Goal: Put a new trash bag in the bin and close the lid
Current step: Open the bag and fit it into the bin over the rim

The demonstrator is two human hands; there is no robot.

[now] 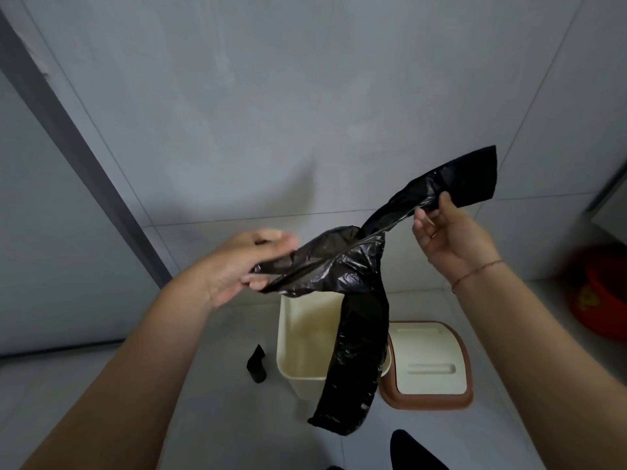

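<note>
A black trash bag (353, 266), still folded into a long strip, is stretched between both hands above the bin. My left hand (237, 266) pinches its left end. My right hand (451, 232) grips the strip higher up on the right, and the bag's end sticks up past the fingers. The bag's lower part hangs down in front of the cream bin (298, 340), which stands open and empty on the floor. The bin's lid (431, 361), cream with a brown rim, lies on the floor right of the bin.
A small roll of black bags (257, 364) stands on the floor left of the bin. A red basin (600, 296) sits at the right edge. Grey tiled walls rise behind the bin. A dark shoe tip (410, 449) shows at the bottom.
</note>
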